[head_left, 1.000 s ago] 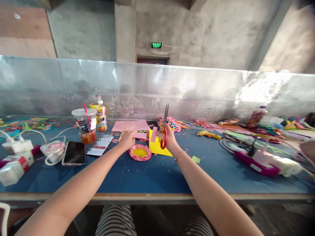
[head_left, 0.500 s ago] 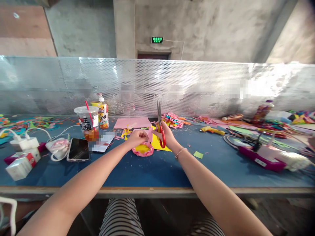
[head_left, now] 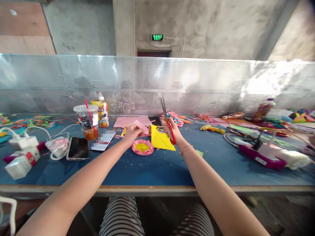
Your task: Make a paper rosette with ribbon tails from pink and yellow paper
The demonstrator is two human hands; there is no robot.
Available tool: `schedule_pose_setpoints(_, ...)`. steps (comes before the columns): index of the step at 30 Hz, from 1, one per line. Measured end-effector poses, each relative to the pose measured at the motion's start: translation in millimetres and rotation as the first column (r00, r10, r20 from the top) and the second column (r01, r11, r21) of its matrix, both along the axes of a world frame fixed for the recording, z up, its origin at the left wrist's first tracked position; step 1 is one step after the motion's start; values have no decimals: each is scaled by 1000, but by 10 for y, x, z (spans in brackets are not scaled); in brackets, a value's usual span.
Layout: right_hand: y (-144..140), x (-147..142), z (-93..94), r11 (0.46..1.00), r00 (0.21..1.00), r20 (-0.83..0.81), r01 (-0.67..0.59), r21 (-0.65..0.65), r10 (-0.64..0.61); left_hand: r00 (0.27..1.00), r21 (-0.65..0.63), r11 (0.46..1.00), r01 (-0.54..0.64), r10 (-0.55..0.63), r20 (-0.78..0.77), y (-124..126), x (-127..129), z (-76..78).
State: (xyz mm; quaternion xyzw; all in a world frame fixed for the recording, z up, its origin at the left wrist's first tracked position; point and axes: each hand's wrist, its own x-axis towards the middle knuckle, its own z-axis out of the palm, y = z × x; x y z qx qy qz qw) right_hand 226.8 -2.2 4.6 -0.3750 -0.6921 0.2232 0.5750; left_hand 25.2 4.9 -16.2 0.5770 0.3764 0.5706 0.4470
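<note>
Between the closed fingers of my left hand [head_left: 132, 135] is a small piece of pink paper [head_left: 142, 127]. My right hand [head_left: 173, 129] grips red-handled scissors [head_left: 170, 130], their blades pointing up and away from me. Just below my left hand, a pink paper ring with a yellow centre [head_left: 142, 147] lies on the blue table. A sheet of yellow paper [head_left: 161, 139] with a cut edge lies between my hands. Behind my right hand sits a pink layered paper flower [head_left: 177, 119], partly hidden by the scissors and hand.
At left stand a drink cup [head_left: 86, 121] and a bottle [head_left: 103, 113], near a phone [head_left: 78, 148] and chargers. A larger pink sheet [head_left: 131, 121] lies behind my left hand. Toward the right are a yellow glue gun [head_left: 212, 129] and a purple power strip [head_left: 262, 157] with cables.
My right hand has moved right with the scissors, which now tilt left. My left hand has shifted slightly up and left with the pink paper, uncovering the ring and more yellow sheet.
</note>
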Motion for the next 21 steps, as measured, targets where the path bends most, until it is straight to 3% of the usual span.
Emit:
schedule_pose_setpoints(3, -68, -52, -4, 997, 973, 227, 27, 79, -44, 988, -47, 999, 11, -4, 152, -12, -9, 35)
schedule_pose_setpoints(9, -104, -178, -84, 999, 853, 522, -11, 48, -15, 952, -10, 997, -73, 73, 296, 17, -59, 87)
schedule_pose_setpoints(21, -122, -293, -130, 998, 795, 603, -62, -25, 64, 948, 2, 999, -32, 29, 316, -62, 32, 118)
